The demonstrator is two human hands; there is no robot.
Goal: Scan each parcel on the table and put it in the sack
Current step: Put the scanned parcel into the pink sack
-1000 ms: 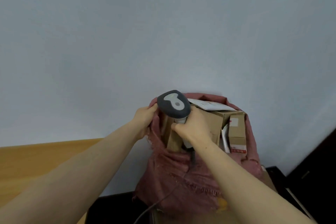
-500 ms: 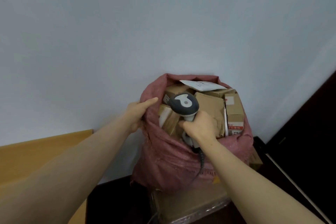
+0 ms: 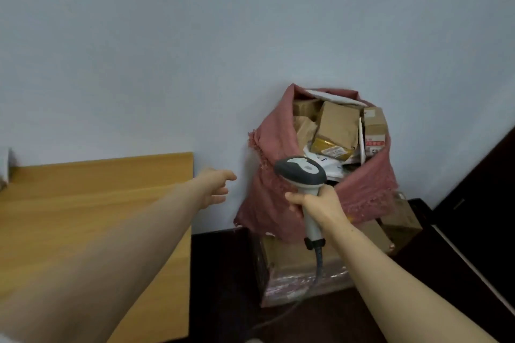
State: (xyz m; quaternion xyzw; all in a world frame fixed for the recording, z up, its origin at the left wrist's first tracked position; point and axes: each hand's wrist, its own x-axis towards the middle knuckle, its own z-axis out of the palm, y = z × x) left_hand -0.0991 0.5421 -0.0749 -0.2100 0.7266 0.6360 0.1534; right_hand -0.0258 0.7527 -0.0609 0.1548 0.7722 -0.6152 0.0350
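A pink woven sack (image 3: 274,198) stands against the wall, stuffed with several cardboard parcels (image 3: 338,127) and white mailers. My right hand (image 3: 320,203) grips the handle of a grey barcode scanner (image 3: 302,171) in front of the sack's mouth, its cable hanging down. My left hand (image 3: 216,185) hovers empty with relaxed fingers, left of the sack and apart from it, above the table's right end. No parcel shows on the visible part of the table.
The wooden table (image 3: 92,203) fills the lower left, its right edge near the sack. The sack rests on a cardboard box (image 3: 295,267) on the dark floor. Another box (image 3: 401,220) sits to the right, beside dark furniture (image 3: 479,189).
My left hand let go of the sack's rim and drew back left toward the table. My right hand pulled the scanner out of the sack's mouth. The view swung left.
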